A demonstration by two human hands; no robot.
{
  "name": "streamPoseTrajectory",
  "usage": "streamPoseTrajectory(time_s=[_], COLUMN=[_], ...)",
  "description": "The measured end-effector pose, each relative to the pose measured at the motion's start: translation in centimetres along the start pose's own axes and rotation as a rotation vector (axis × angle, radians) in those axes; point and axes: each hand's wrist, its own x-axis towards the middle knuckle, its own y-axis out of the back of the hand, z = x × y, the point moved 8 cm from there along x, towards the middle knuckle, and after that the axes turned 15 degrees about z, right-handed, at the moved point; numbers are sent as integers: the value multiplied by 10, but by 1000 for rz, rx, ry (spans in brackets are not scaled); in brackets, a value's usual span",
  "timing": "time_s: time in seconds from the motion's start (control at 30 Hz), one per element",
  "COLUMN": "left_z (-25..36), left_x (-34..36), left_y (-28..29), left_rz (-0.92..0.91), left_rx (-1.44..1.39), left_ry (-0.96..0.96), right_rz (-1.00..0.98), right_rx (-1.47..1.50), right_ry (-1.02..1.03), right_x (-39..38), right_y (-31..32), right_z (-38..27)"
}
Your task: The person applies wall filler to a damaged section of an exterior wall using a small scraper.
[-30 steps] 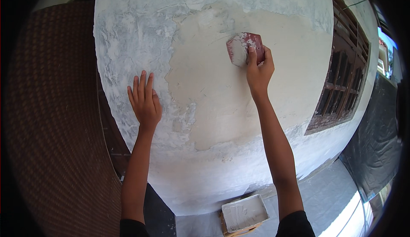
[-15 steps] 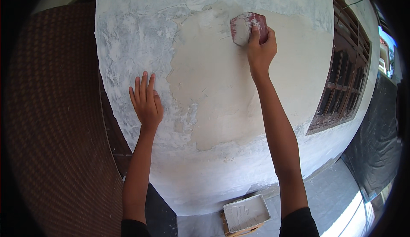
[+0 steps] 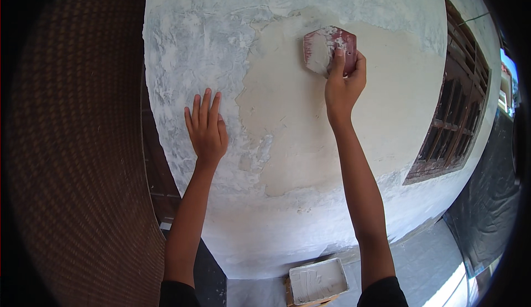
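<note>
Right-hand grip (image 3: 345, 88) is closed on a smeared maroon scraper (image 3: 325, 51); the left hand (image 3: 209, 134) spreads wide against the wall (image 3: 193, 47).

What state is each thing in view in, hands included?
Left hand: open, fingers spread, apparently against the wall.
Right hand: closed on the putty scraper.
Putty scraper: smeared with pale putty.
Wall: partly covered by a ragged-edged beige patch.
Rectangular tray: upright, holding pale paste.
Wooden window: seems shut.
Black sheet: wrinkled.

2 grips (image 3: 208, 133) (image 3: 344, 94), 2 sleeves (image 3: 178, 295) (image 3: 383, 294), 1 scraper (image 3: 325, 49), 1 putty tray (image 3: 343, 274), 1 window (image 3: 451, 107).
</note>
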Motion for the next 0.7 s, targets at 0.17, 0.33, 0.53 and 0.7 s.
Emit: streamPoseTrajectory(time_s=[0.17, 0.33, 0.53, 0.7], left_z=[-3, 3, -3, -1], left_x=[3, 1, 2, 0], left_y=[4, -1, 5, 1], left_rz=[6, -27, -16, -19], left_rx=[-12, -12, -16, -27], left_ry=[3, 4, -4, 16], right_rz=[-569, 5, -427, -128], right_rx=[-208, -188, -215, -321], right_ry=[661, 117, 452, 373], right_x=[-108, -20, -107, -71], right_y=[-50, -12, -34, -15], right_z=[-11, 16, -17, 10])
